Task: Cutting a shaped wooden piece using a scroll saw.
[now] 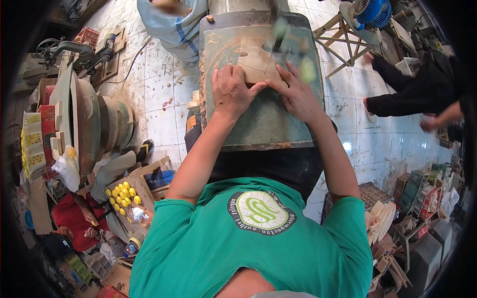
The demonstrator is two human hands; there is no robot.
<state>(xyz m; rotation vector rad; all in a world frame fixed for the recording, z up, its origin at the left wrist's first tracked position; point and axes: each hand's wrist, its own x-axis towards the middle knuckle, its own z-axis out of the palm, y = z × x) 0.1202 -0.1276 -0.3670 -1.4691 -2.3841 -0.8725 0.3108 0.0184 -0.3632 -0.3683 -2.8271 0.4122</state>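
A thin wooden piece [253, 59] with pencil lines and cut-out slots lies on a worn metal machine table [263, 134]. My left hand [233, 92] grips it on the left, fingers bent on top and thumb reaching toward the middle of its near edge. My right hand [297, 94] holds it on the right, fingers spread over it, fingertips close to a dark machine part [278, 35] that rises above the table with blurred pale-green shapes on it. The exact contact point under that part is too blurred to make out.
A white sack [169, 30] stands behind left; a large round machine [104, 119] and yellow objects [124, 193] sit left. A person in red [84, 228] sits lower left; another in dark trousers [412, 99] is at right. A blue fan [370, 15] tops a wooden stand.
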